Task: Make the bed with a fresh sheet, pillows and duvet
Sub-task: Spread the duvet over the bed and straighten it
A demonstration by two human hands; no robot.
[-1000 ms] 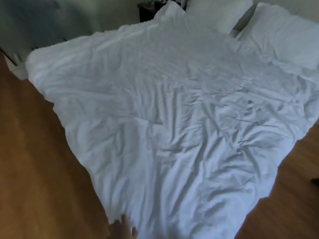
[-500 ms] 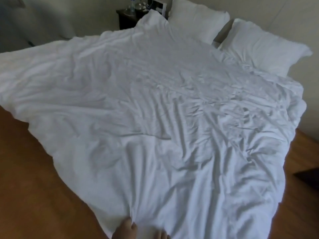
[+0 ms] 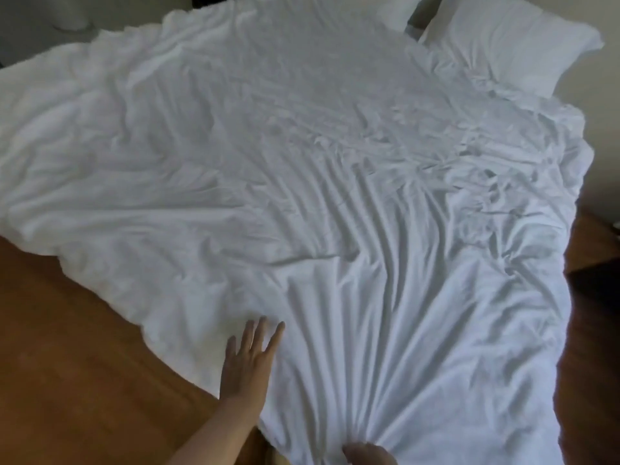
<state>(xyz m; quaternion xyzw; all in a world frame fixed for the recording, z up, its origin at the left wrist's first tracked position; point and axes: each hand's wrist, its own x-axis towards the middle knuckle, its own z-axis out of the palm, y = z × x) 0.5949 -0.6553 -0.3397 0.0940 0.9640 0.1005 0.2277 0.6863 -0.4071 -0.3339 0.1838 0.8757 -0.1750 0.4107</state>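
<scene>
White, crumpled cotton fills almost the whole head view: a wide white duvet [image 3: 302,169] lies spread over the bed, its near corner hanging down toward the person and its left edge drooping over the warm brown wooden floor [image 3: 77,357]. At the head of the bed, top right, a plump white rectangular pillow [image 3: 506,38] leans against the pale wall [image 3: 600,78], and a second white pillow [image 3: 396,11] beside it is mostly cut off by the top edge, with a dark gap showing between the two. A dark piece of furniture [image 3: 593,286] stands on the floor just past the duvet's right edge; too little of it shows to tell what it is. Nothing lies on top of the duvet. The left hand [image 3: 248,360] reaches forward on a bare forearm, palm down, fingers straight and slightly fanned, resting flat on the duvet near its lower left edge. The right hand [image 3: 367,454] sits at the very bottom of the frame, only the knuckles showing, fingers curled tight around a bunched handful of the duvet's near corner. The two hands are well apart. Long, taut ridges of cloth fan out from that grip and run up the middle of the bed, while the far right side of the duvet is rumpled into short, irregular creases and the left side looks softer and puffier.
</scene>
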